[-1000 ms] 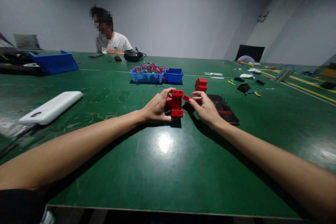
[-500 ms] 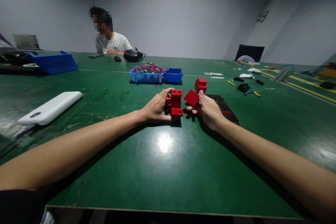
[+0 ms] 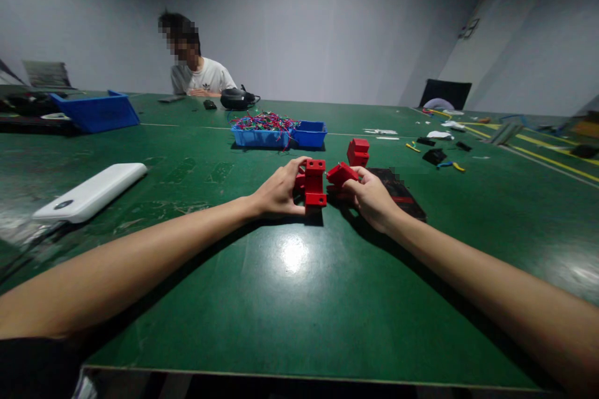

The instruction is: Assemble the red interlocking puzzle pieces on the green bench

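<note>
My left hand (image 3: 279, 192) is closed round a red bracket-shaped block (image 3: 315, 183) that stands upright on the green table (image 3: 290, 299). My right hand (image 3: 372, 197) grips a flat red piece (image 3: 341, 174), tilted and held just right of the block, close to touching it. Another red block (image 3: 358, 151) stands alone on the table behind my right hand. A dark flat object (image 3: 401, 193) lies under and to the right of my right hand.
A white flat device (image 3: 91, 191) lies at the left. Blue trays (image 3: 279, 133) with coloured wires stand behind the blocks, a larger blue bin (image 3: 96, 111) at far left. A seated person (image 3: 196, 68) is across the table. Small parts (image 3: 437, 153) lie scattered at the right.
My right hand lifted the flat red piece off the table, turned it up, then lowered it leftward against the upright block. My left hand has stayed on the block.
</note>
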`<act>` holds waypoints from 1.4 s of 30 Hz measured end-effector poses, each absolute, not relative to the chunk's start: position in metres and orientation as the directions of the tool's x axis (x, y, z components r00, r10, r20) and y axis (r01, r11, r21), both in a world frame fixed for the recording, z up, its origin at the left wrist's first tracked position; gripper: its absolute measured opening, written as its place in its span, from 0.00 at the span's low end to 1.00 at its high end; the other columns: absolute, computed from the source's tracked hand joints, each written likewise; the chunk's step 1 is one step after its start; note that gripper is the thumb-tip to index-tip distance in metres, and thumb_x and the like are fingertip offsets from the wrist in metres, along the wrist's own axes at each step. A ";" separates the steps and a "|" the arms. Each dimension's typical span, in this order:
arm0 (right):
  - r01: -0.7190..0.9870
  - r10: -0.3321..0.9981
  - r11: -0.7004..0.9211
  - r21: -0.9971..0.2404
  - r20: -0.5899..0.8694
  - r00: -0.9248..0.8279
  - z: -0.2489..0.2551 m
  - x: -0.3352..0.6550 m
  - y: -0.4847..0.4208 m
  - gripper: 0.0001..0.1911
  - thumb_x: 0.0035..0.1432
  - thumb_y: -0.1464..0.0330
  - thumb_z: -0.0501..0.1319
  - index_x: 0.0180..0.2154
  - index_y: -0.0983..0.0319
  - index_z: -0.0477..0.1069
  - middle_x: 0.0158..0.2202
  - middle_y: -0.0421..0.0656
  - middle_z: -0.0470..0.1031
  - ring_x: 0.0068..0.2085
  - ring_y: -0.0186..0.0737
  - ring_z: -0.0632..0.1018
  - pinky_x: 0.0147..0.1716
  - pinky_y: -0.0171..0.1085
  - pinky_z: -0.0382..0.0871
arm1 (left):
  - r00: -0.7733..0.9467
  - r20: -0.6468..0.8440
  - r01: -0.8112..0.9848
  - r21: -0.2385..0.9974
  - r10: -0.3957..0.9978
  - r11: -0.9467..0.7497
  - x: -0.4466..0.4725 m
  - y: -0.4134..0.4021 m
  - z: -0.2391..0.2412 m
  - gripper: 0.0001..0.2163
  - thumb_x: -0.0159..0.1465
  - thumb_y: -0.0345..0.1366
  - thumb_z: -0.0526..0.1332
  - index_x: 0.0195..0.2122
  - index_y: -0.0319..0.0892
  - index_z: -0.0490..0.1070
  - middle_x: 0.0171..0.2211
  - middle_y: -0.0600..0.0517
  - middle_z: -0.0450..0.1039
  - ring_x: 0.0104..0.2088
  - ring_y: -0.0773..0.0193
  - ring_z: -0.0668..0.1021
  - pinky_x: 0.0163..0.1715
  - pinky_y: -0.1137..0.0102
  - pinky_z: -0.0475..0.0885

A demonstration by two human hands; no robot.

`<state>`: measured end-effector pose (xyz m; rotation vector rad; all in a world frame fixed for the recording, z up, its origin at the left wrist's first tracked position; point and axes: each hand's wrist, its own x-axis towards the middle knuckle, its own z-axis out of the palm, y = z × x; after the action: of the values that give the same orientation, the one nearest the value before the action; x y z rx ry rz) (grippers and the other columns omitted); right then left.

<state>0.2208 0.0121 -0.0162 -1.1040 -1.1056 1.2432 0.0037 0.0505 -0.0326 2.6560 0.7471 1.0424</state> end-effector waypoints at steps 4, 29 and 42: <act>-0.149 1.000 0.024 -0.989 0.022 0.015 -0.016 0.220 0.011 0.15 0.43 0.77 0.61 0.35 0.58 0.63 0.31 0.37 0.78 0.29 0.38 0.81 0.29 0.37 0.74 | 0.632 0.587 0.392 0.321 0.506 -0.862 0.003 0.051 -0.033 0.46 0.50 0.48 0.71 0.64 0.40 0.48 0.57 0.35 0.65 0.55 0.43 0.74 0.56 0.48 0.69; -0.166 0.999 0.034 -0.986 0.041 -0.036 -0.016 0.221 0.008 0.19 0.44 0.64 0.70 0.38 0.60 0.67 0.29 0.37 0.76 0.25 0.32 0.74 0.22 0.32 0.62 | 0.627 0.581 0.414 0.315 0.519 -0.854 0.004 0.051 -0.033 0.46 0.50 0.50 0.70 0.63 0.39 0.48 0.56 0.35 0.66 0.54 0.43 0.74 0.54 0.49 0.69; -0.097 0.996 0.085 -0.992 0.087 -0.017 -0.018 0.221 0.009 0.17 0.45 0.58 0.69 0.32 0.61 0.70 0.20 0.33 0.68 0.21 0.29 0.67 0.21 0.31 0.55 | 0.632 0.588 0.409 0.300 0.505 -0.862 0.003 0.051 -0.034 0.46 0.50 0.50 0.70 0.63 0.40 0.48 0.57 0.35 0.65 0.54 0.43 0.74 0.55 0.49 0.69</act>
<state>0.2207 0.0087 -0.0176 -1.0652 -1.1931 1.2053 0.0034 0.0513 -0.0335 2.7109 0.7633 1.0413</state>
